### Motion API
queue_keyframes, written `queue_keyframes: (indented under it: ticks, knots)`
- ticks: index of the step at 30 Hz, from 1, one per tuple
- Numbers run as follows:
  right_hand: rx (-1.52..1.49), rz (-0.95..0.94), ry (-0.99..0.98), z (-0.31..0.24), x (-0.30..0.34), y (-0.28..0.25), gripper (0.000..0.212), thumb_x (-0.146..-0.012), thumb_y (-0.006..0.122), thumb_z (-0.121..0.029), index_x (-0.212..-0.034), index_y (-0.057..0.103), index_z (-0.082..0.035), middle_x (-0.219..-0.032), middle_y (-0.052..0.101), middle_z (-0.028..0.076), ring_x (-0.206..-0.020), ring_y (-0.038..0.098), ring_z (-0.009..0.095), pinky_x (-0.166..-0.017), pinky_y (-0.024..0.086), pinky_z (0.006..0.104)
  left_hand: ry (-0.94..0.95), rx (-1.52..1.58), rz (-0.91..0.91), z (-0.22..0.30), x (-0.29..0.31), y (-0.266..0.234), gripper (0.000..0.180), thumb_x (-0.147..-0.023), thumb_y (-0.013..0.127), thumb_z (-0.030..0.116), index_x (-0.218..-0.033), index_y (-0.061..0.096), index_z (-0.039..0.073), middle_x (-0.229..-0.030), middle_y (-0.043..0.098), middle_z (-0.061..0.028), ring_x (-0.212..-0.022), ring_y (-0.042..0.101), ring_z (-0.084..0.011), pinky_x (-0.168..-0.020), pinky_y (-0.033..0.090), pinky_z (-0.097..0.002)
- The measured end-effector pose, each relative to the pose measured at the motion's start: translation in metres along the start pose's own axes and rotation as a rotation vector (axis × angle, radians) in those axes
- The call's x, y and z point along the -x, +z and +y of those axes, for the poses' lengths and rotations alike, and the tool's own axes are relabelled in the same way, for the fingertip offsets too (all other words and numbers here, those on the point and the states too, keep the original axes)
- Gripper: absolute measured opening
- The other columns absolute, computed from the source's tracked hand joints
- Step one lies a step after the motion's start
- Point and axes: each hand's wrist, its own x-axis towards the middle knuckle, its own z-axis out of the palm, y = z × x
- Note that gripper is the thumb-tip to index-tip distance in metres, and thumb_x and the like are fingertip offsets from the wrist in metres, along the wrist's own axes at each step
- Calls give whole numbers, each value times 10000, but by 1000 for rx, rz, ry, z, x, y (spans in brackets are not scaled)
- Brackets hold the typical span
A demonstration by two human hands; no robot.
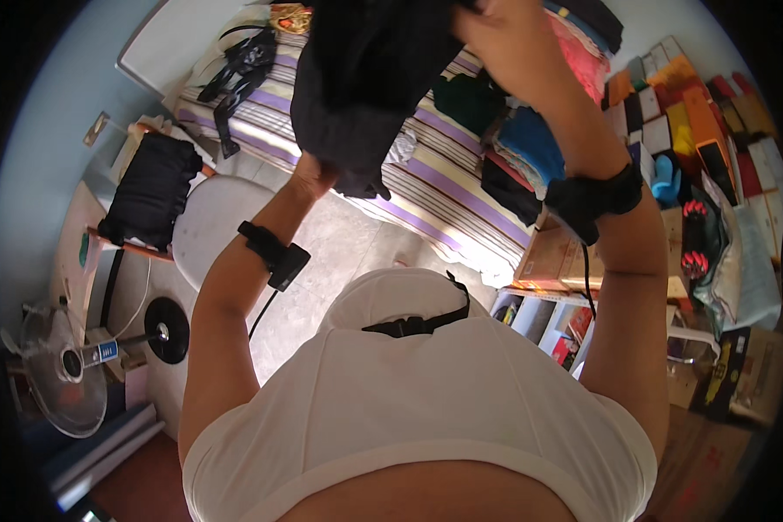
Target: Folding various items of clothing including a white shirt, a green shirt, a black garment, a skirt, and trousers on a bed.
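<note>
A black cloth garment (357, 96) hangs up in front of me, above the bed. Its exact kind does not show, as it is bunched and cut off by the top of the view. My left hand (315, 177) grips its lower left part, with the fingers partly hidden behind the cloth. Higher up, my right hand (500, 39) holds the garment's upper right side, close to the picture's top edge. Beneath it lies the bed (444, 204) with a purple, cream and brown striped cover. Folded clothes, a dark green one (470, 103) and a blue one (531, 143), rest there to the right.
On the left stand a chair with black clothing (150, 187) over its back and a fan (65, 365). A black plastic bag (250, 65) is on the bed's far left. Boxes (692, 130) are stacked at the right; a low shelf (539, 322) stands near my right arm.
</note>
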Motion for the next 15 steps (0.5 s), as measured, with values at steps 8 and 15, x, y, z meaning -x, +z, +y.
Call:
queue_keyframes:
  ticks: [8, 15]
  knots:
    - [832, 45, 444, 11, 63, -105, 346, -777, 605, -89, -1106, 508, -45, -955, 580, 133, -899, 555, 205, -789, 432, 277, -74, -405, 66, 50, -15, -31, 336, -812, 619, 177, -1093, 538, 11, -1007, 610, -70, -935, 578, -185, -836, 448, -294]
    - [493, -177, 645, 12, 132, -118, 480, -742, 542, 8, -1212, 450, 6, -1110, 571, 107, -1023, 542, 200, -916, 397, 285, 153, -936, 192, 49, 46, -40, 310, -834, 621, 226, -1081, 556, 49, -929, 612, -8, -840, 551, -105, -820, 402, -248]
